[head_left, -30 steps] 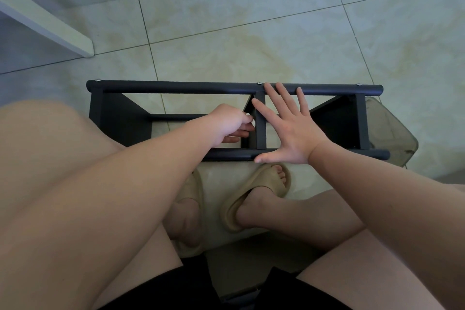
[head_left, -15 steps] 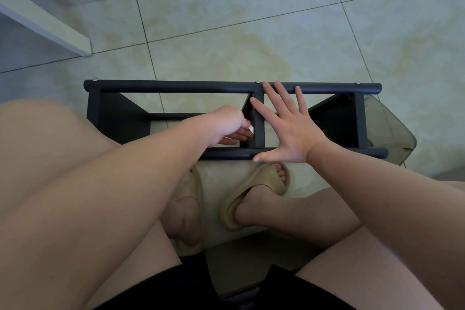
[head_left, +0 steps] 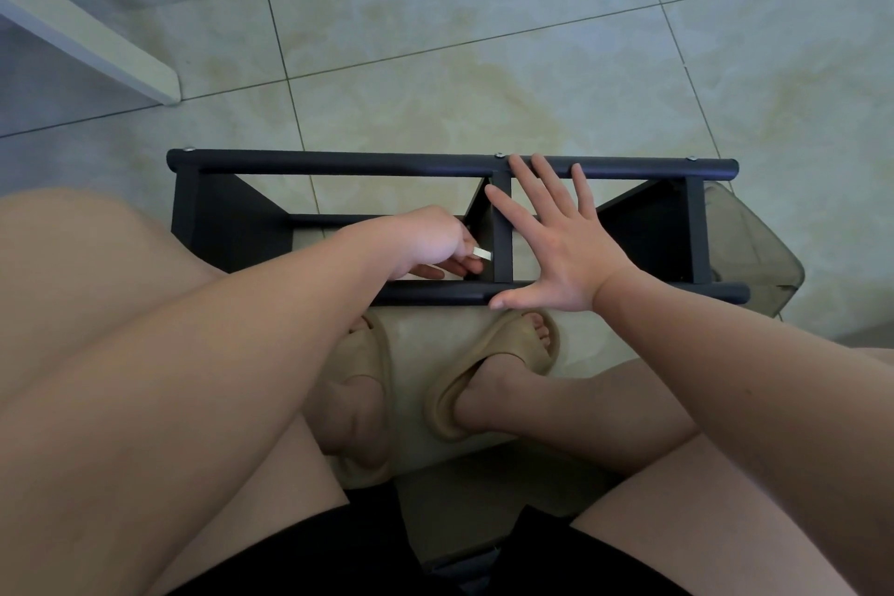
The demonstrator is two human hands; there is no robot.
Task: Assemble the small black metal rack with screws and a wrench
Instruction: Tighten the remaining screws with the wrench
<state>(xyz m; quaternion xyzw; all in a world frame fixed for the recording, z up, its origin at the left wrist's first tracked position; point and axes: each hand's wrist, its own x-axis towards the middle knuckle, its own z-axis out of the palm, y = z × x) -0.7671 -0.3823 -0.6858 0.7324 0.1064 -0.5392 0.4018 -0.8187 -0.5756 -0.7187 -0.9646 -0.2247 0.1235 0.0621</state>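
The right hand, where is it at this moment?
Head view: the right hand lies flat on the black rack, just right of its middle upright, beside the left hand.

The rack [head_left: 232, 227] is black metal and rests on the tiled floor [head_left: 484, 63]. Two long round tubes run left to right in parallel: the far tube [head_left: 338, 162] and the near tube [head_left: 435, 294]. Three flat cross panels join them, at the left end, near the middle and near the right end. A thinner bar [head_left: 334, 219] shows lower down in the left bay. Three silvery screw heads [head_left: 498, 154] sit on the far tube, one above each panel. A small flat silvery tool [head_left: 482, 253], probably the wrench, is pinched in the left hand [head_left: 430, 240], just beside the middle panel.
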